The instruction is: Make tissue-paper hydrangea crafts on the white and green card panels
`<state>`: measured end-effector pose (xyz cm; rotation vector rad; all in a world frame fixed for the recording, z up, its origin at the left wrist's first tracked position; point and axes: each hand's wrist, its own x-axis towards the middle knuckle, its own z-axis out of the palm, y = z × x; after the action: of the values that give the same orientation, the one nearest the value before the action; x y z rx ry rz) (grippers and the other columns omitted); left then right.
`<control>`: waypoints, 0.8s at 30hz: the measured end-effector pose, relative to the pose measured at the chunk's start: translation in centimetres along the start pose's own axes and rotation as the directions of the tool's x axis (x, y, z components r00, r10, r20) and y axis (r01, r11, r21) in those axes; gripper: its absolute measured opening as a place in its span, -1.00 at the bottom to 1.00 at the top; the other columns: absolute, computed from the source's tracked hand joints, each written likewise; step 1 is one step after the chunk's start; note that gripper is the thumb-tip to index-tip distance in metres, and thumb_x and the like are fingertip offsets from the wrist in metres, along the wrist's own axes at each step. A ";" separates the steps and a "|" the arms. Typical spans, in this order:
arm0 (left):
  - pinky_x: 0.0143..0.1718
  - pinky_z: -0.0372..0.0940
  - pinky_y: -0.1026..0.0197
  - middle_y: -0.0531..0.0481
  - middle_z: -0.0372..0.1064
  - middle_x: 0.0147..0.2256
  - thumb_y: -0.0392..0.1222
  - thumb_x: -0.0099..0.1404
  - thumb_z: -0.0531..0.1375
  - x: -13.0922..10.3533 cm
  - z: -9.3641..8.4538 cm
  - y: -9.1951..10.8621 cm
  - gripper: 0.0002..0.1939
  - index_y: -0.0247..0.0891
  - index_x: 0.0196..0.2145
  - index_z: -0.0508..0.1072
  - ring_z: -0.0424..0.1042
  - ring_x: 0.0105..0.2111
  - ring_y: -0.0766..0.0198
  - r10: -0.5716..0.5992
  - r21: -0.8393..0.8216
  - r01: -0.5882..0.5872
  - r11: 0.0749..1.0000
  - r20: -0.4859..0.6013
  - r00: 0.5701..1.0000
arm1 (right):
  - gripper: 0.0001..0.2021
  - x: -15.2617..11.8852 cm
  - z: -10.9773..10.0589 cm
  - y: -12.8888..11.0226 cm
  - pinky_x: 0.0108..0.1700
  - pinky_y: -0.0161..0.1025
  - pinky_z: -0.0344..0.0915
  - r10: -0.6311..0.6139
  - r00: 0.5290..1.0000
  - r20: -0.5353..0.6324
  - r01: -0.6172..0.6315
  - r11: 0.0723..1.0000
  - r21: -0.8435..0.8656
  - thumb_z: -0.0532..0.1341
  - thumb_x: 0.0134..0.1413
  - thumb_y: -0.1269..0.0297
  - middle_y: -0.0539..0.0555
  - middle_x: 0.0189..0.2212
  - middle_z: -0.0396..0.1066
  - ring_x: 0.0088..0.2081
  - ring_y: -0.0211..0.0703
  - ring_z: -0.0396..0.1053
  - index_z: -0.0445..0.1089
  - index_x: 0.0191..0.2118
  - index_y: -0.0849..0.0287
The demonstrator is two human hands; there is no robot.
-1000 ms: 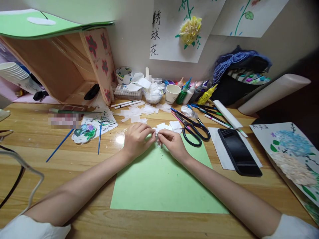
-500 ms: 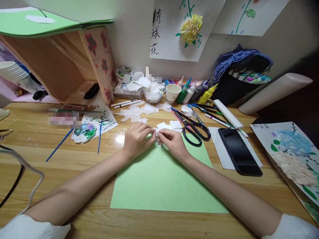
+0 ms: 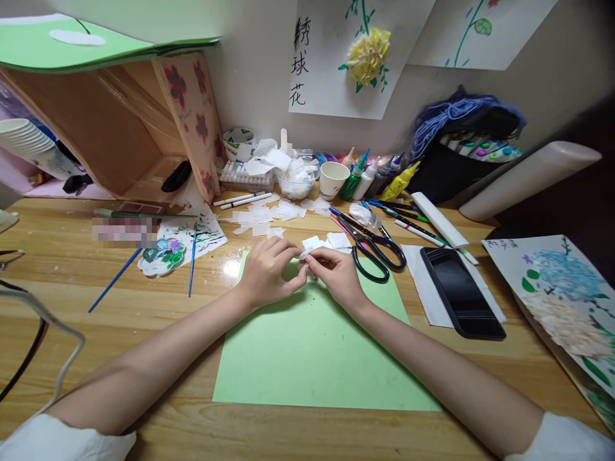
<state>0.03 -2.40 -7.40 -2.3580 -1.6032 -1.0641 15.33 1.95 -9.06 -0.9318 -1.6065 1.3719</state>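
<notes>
A small piece of white tissue paper (image 3: 305, 255) is pinched in my right hand (image 3: 339, 275), over the top edge of a green sheet of paper (image 3: 317, 358). My left hand (image 3: 269, 272) is right beside it, thumb and forefinger apart; the forefinger's tip is close to the tissue, and I cannot tell if it touches. Just behind my hands are several cut white squares (image 3: 339, 241). Black-handled scissors (image 3: 369, 246) lie to the right, their handles over the green sheet's corner.
More white paper scraps (image 3: 262, 218) lie behind, near a bowl of scraps (image 3: 295, 182), a paper cup (image 3: 333, 180) and paint bottles (image 3: 358, 176). A phone (image 3: 461, 291) lies at right. Paintbrushes (image 3: 115, 280) and a paint palette (image 3: 161, 257) are at left.
My left thumb has moved down and away from the forefinger, parting from the pinch at the tissue. My right hand stays in place, still pinching the piece.
</notes>
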 end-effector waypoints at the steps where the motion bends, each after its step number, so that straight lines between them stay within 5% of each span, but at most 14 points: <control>1: -0.30 0.21 0.17 -0.04 0.44 -0.33 -0.15 0.18 0.13 0.0 0.0 0.0 -0.83 -0.23 -0.30 0.45 0.34 -0.31 0.22 0.003 0.007 -0.003 1.000 0.005 1.000 | -0.86 0.0 0.0 0.0 -0.42 -0.31 0.27 -0.005 1.000 -0.003 0.005 1.000 -0.001 0.23 -0.03 0.23 0.03 -0.47 0.42 -0.47 -0.25 0.34 0.43 -0.43 0.19; 14: -0.37 0.16 0.22 0.01 0.48 -0.35 -0.22 0.24 0.11 -0.1 0.4 -0.6 -0.85 -0.22 -0.29 0.48 0.35 -0.36 0.28 0.075 0.060 -0.073 0.996 -0.037 0.997 | -0.87 -0.1 -0.1 -0.2 -0.40 -0.32 0.26 -0.072 0.997 -0.012 0.071 0.994 -0.088 0.21 0.00 0.26 0.03 -0.48 0.40 -0.43 -0.25 0.32 0.40 -0.46 0.20; 24: -0.33 0.21 0.22 0.01 0.47 -0.38 -0.28 0.19 0.16 -0.2 0.7 -0.7 -0.90 -0.25 -0.35 0.48 0.35 -0.38 0.29 -0.020 -0.062 0.012 0.998 -0.127 0.992 | -0.90 -0.2 -0.1 -0.5 -0.41 -0.34 0.21 -0.089 0.995 -0.048 0.082 0.988 -0.131 0.19 -0.02 0.34 -0.02 -0.52 0.32 -0.46 -0.29 0.25 0.34 -0.50 0.20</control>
<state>-0.30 -1.96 -8.23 -2.2655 -1.5696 -1.2577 15.50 1.74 -8.62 -0.9556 -1.6903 1.1869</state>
